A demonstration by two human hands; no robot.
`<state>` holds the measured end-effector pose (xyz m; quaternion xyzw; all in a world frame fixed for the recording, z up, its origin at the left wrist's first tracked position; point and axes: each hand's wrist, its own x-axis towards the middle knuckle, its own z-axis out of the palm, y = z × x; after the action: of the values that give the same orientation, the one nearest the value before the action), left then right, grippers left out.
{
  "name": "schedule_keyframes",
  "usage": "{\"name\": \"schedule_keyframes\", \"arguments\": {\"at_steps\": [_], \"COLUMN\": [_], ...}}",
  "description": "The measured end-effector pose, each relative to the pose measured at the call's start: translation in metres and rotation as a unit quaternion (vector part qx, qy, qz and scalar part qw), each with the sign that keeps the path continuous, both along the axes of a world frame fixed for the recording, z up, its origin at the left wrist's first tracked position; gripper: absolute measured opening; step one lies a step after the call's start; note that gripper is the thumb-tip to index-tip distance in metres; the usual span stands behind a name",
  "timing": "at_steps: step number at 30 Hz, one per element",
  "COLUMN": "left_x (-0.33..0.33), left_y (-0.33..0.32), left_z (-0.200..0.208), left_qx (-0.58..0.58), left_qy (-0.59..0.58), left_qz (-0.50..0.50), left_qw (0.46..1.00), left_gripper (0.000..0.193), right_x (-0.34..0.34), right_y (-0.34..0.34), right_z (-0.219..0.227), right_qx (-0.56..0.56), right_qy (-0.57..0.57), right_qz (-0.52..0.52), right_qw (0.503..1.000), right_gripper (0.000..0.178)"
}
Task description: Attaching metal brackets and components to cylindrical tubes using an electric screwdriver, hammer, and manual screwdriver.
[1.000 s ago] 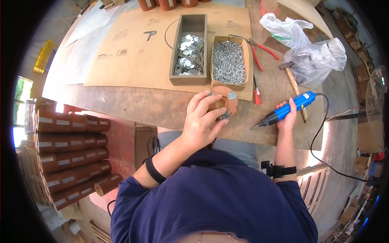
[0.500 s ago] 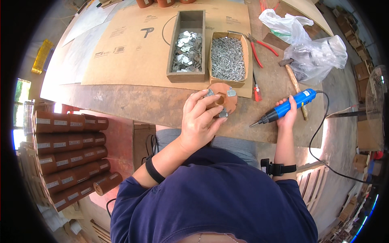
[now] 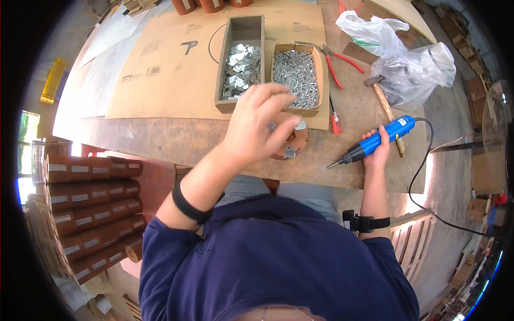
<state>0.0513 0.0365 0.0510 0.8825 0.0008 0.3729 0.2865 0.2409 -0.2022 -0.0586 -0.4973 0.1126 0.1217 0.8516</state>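
My left hand [image 3: 258, 122] is raised with its fingers apart, at the near side of a cardboard box of screws [image 3: 295, 80]; its fingertips reach over the box's near edge. Partly hidden beneath that hand, a reddish-brown round piece [image 3: 301, 143] with small metal plates on its top stands at the table's front edge. In my right hand [image 3: 378, 151] is a blue electric screwdriver [image 3: 386, 135], its bit pointing left just above the tabletop. Loose metal plates [image 3: 243, 67] lie in a long wooden box [image 3: 219, 80] left of the screws.
Red-handled pliers [image 3: 336, 75], a red screwdriver [image 3: 335, 123], a hammer [image 3: 384, 101] and plastic bags [image 3: 415, 69] lie on the right. Flat cardboard [image 3: 160, 88] covers the table's left side. Stacked brown cylinders [image 3: 91, 208] stand at lower left. A black cord [image 3: 412, 187] trails rightward.
My left hand has let go of the round piece and moved up toward the screw box, its fingers now apart. My right hand still holds the electric screwdriver, nearly unmoved.
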Motion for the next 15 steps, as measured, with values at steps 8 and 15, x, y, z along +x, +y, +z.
{"name": "schedule_keyframes", "arguments": {"at_steps": [8, 15], "left_x": [0.092, 0.113], "left_y": [0.036, 0.030], "left_z": [-0.024, -0.028], "left_qx": [0.154, 0.191], "left_qy": [0.420, 0.507], "left_qz": [0.005, 0.047], "left_qw": [0.894, 0.839], "left_gripper": [0.025, 0.015], "right_x": [-0.003, 0.001], "right_y": [0.002, 0.003], "right_z": [0.003, 0.001], "right_qx": [-0.015, -0.016], "right_qy": [0.015, 0.000], "right_qz": [-0.002, 0.007], "right_qw": [1.000, 1.000], "right_gripper": [0.026, 0.027]}}
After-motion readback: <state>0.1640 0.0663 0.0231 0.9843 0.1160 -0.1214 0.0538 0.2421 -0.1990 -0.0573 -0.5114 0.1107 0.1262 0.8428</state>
